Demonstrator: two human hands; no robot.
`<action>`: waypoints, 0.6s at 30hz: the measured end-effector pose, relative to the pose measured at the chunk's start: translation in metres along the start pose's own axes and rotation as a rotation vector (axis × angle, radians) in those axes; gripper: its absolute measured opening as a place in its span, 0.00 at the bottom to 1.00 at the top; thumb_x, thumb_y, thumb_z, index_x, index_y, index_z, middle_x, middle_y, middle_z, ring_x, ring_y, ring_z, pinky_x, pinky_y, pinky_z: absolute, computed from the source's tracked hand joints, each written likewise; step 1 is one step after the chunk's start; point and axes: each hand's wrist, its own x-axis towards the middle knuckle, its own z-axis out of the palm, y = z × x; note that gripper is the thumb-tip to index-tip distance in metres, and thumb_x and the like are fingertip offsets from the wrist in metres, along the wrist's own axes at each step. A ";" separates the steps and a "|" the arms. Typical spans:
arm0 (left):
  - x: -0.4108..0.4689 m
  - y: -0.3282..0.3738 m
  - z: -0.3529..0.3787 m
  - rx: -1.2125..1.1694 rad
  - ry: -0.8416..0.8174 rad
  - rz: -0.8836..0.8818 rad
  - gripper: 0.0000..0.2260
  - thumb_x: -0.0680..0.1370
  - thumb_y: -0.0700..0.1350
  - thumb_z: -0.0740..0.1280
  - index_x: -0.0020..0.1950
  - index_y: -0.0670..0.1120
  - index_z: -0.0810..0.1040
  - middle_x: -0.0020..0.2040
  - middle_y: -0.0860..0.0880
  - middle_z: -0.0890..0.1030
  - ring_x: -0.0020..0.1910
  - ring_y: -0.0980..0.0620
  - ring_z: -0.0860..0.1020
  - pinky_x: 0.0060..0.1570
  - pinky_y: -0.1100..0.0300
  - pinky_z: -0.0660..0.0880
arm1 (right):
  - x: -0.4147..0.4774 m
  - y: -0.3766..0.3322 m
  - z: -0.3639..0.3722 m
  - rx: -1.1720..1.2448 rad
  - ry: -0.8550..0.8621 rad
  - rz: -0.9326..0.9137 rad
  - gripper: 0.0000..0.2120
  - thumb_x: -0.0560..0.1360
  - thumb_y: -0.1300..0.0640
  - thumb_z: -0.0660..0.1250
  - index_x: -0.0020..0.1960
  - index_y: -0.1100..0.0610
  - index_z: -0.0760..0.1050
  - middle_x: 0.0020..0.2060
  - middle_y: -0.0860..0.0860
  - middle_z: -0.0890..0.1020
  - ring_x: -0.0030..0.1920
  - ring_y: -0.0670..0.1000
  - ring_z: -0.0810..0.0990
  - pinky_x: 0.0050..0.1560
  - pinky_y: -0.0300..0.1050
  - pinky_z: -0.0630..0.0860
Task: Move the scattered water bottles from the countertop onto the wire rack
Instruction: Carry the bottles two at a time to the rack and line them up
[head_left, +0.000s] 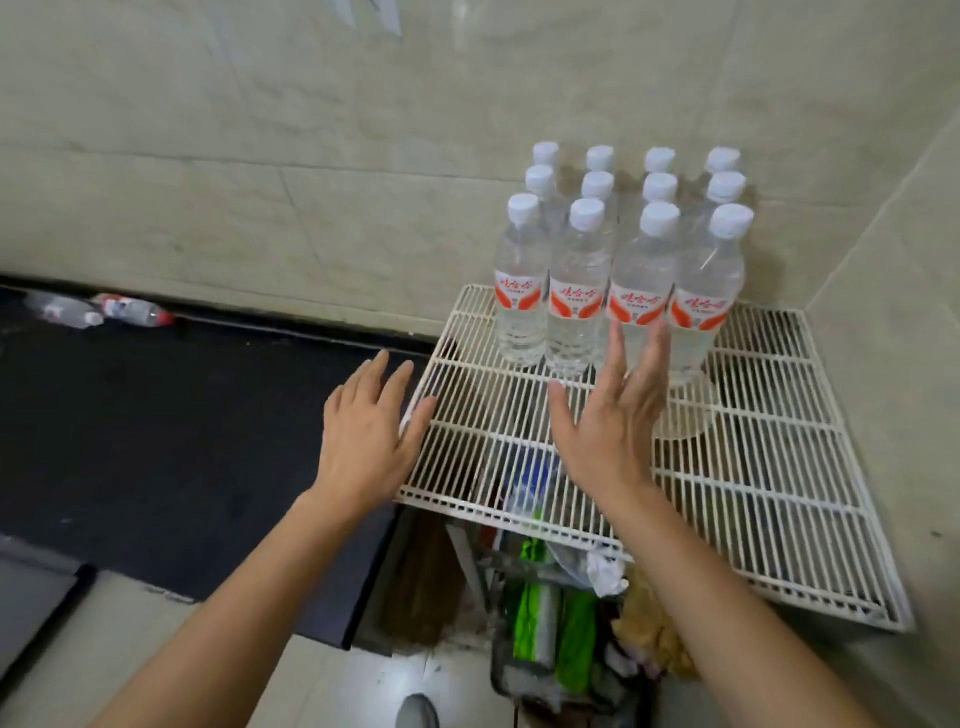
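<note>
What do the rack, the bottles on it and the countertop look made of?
Wire rack: likely metal wire with a cream-white coating, judging by its thin bars. Bottles: clear plastic with white caps; contents show through. Countertop: dark, matte, perhaps stone; too blurred to tell.

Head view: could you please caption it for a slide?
Twelve water bottles stand on the wire rack, left hand and right hand open near them; two bottles lie on the countertop.

white wire rack (753, 467), clear plastic bottles (576, 291)
</note>
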 end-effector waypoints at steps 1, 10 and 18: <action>-0.008 -0.014 -0.007 0.011 0.008 -0.034 0.28 0.82 0.62 0.52 0.78 0.48 0.67 0.79 0.42 0.64 0.78 0.42 0.63 0.74 0.43 0.60 | -0.003 -0.013 0.006 -0.025 -0.031 -0.063 0.39 0.81 0.42 0.63 0.82 0.59 0.50 0.80 0.66 0.44 0.81 0.66 0.44 0.79 0.63 0.46; -0.095 -0.207 -0.095 0.107 0.134 -0.249 0.30 0.81 0.63 0.51 0.75 0.46 0.71 0.76 0.39 0.69 0.74 0.38 0.68 0.69 0.41 0.66 | -0.045 -0.199 0.097 -0.076 -0.276 -0.288 0.31 0.83 0.38 0.53 0.79 0.55 0.62 0.81 0.60 0.54 0.82 0.60 0.46 0.80 0.60 0.43; -0.198 -0.421 -0.187 0.175 0.131 -0.487 0.29 0.83 0.63 0.51 0.77 0.46 0.69 0.77 0.40 0.68 0.74 0.39 0.68 0.71 0.41 0.65 | -0.127 -0.435 0.209 0.016 -0.463 -0.512 0.29 0.83 0.38 0.51 0.74 0.53 0.71 0.79 0.59 0.63 0.81 0.58 0.52 0.80 0.59 0.42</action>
